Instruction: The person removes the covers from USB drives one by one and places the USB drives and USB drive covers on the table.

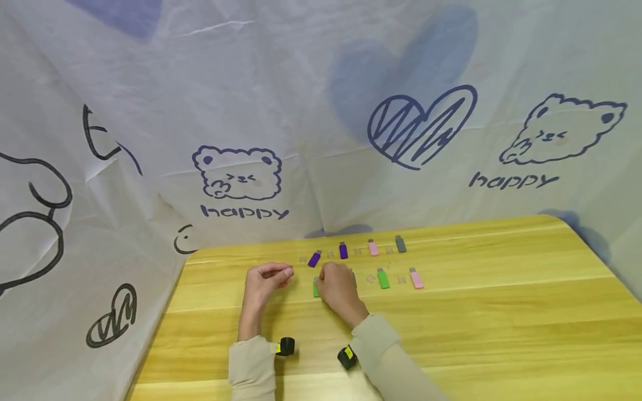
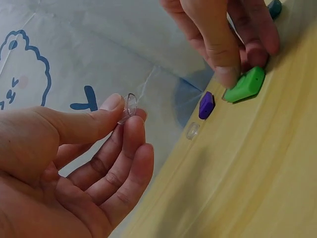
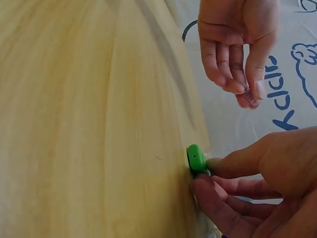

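Observation:
My left hand pinches a small clear plastic cap between thumb and fingertips, raised above the table's left part. With thumb and fingers, my right hand holds a green USB stick low at the tabletop, at the left end of the front row; its connector end is mostly hidden by the fingers. Just behind lies a purple USB stick, and near it a clear cap. Partly covered by the right hand is a grey USB stick.
Further right in front lie another green stick and a pink stick. The back row has a second purple stick, a pink one and a grey one. Several clear caps lie between sticks. A printed cloth hangs behind the table.

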Available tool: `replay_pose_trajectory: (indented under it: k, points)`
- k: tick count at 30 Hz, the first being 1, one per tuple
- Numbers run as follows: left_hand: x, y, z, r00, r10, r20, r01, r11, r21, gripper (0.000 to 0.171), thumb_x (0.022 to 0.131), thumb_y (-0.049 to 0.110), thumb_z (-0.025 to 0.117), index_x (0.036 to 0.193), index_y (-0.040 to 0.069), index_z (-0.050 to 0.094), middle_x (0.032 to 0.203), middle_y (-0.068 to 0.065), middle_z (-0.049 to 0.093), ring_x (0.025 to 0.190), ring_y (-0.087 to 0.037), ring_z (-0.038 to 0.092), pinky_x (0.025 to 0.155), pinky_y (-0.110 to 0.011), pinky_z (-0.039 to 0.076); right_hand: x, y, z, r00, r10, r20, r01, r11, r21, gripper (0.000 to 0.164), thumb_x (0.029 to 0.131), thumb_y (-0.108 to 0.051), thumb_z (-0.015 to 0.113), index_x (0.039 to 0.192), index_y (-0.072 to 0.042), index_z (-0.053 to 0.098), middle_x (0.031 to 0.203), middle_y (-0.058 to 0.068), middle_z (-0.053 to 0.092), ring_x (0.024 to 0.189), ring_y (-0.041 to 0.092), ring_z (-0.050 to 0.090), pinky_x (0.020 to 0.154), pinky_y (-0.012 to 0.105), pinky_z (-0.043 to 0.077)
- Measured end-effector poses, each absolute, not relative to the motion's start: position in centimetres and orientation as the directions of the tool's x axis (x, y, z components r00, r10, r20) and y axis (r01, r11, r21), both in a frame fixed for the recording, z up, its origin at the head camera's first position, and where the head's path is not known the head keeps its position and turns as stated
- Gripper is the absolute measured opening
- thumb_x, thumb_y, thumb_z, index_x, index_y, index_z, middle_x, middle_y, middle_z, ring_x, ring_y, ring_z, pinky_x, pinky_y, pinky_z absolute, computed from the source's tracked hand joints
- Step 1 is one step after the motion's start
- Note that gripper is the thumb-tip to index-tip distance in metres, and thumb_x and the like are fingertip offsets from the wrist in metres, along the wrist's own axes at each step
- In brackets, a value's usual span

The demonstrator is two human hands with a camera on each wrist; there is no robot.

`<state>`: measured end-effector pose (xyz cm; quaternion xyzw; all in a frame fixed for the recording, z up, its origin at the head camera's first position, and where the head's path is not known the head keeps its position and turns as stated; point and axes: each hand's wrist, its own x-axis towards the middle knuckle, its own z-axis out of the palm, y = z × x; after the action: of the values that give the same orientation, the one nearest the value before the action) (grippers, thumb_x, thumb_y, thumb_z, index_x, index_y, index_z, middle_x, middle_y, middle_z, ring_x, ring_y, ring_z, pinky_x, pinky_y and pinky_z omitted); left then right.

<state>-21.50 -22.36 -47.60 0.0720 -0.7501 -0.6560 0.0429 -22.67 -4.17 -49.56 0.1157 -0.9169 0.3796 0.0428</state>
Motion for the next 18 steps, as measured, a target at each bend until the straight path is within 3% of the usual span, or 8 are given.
replay_pose_trajectory:
  k: [2,5,8,10,18]
  points:
    - [-21.5,-22.4,-47.8,-0.986,-0.16,-0.035,-0.058,0.145,0.988,0.017,0.091,-0.001,0.077,0.102,-0.012,0.075,0.092,-0.021,0.076,0.073,-0.02,0.071,0.069,-0.028,0.062,-22.7,-4.2,-49.6,-0.966,-0.18,0.183,-0.257,0.68,-0.687,0.06,0.092,-0.006,0.075,0.054,-0.02,0.031,0.05,-0.01,0.015,0.046,0.006,0.013,0.043,0.021,0.014]
    - [-21.6,-22.4,-48.1,-0.986,-0.158,-0.053,-0.078,0.16,0.984,0.015,0.091,-0.001,0.076,0.102,-0.011,0.076,0.092,-0.02,0.076,0.076,-0.024,0.073,0.07,-0.031,0.062,-22.7,-3.9,-49.3,-0.967,-0.166,0.192,-0.253,0.658,-0.71,0.044,0.092,-0.008,0.076,0.058,-0.015,0.049,0.051,-0.009,0.036,0.046,0.005,0.03,0.043,0.021,0.028]
    - [-21.7,-22.4,-48.3,-0.988,-0.142,-0.066,-0.09,0.17,0.981,0.014,0.091,-0.003,0.075,0.102,-0.012,0.075,0.093,-0.021,0.076,0.079,-0.027,0.074,0.072,-0.035,0.063,-22.6,-3.0,-48.3,-0.972,-0.147,0.186,-0.236,0.627,-0.742,0.022,0.093,-0.012,0.076,0.073,-0.01,0.067,0.064,-0.003,0.06,0.055,0.009,0.052,0.053,0.025,0.047]
    - [-21.7,-22.3,-48.5,-0.989,-0.129,-0.071,-0.094,0.182,0.979,0.013,0.091,-0.004,0.075,0.101,-0.012,0.075,0.094,-0.022,0.076,0.079,-0.025,0.074,0.071,-0.035,0.062,-22.4,-2.0,-47.3,-0.974,-0.143,0.175,-0.226,0.602,-0.766,0.015,0.094,-0.015,0.076,0.082,-0.008,0.073,0.074,0.0,0.067,0.063,0.012,0.06,0.06,0.03,0.053]
    - [-21.4,-22.1,-48.5,-0.99,-0.1,-0.096,-0.118,0.238,0.964,0.01,0.093,-0.006,0.071,0.101,-0.01,0.077,0.097,-0.021,0.076,0.076,-0.018,0.071,0.066,-0.027,0.06,-21.2,4.7,-43.0,-0.964,-0.249,0.088,-0.198,0.458,-0.867,0.014,0.098,-0.014,0.071,0.103,-0.003,0.076,0.083,0.003,0.072,0.069,0.014,0.069,0.058,0.029,0.056]
